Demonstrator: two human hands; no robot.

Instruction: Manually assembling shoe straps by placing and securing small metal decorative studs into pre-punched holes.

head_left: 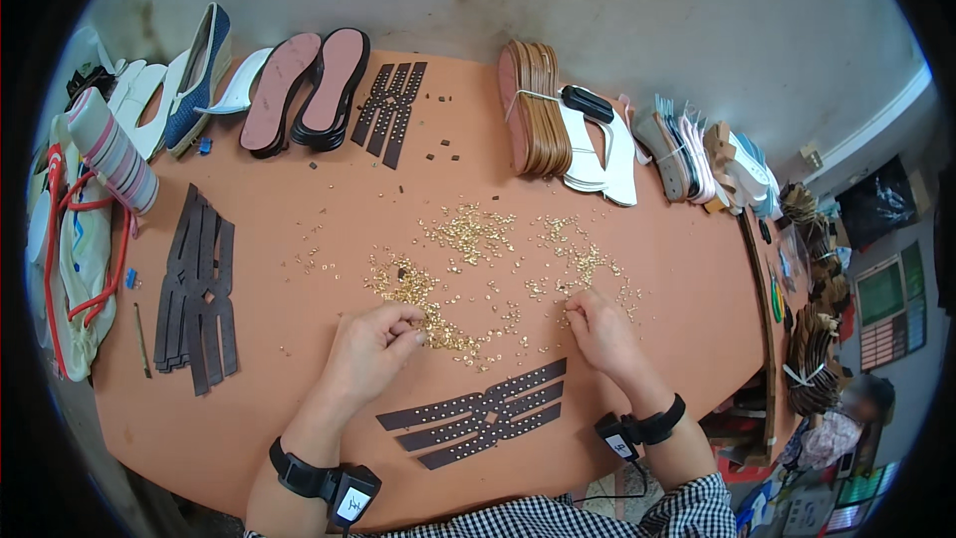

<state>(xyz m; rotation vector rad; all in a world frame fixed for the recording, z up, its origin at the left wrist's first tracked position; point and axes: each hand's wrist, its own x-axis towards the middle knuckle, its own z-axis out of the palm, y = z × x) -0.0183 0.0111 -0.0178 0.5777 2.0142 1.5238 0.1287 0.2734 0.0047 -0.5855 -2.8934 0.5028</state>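
Small gold rivets lie scattered in loose heaps (pixel 468 234) over the middle of the tan table. My left hand (pixel 373 351) is at the near left heap (pixel 406 284), its thumb and fingers pinched together. Among the rivets on the right is my right hand (pixel 602 331), also closed in a pinch. Whatever either pinch holds is too small to make out. Between my forearms, near the front edge, a dark brown strappy shoe upper (pixel 490 416) lies flat, its strips lined with rows of studs.
A stack of plain dark uppers (pixel 199 289) lies left; a studded one (pixel 390 110) lies at the back. Along the wall stand pink-topped soles (pixel 334 90), a blue wedge shoe (pixel 199 85) and tied brown soles (pixel 533 110). A person (pixel 836 428) is far right.
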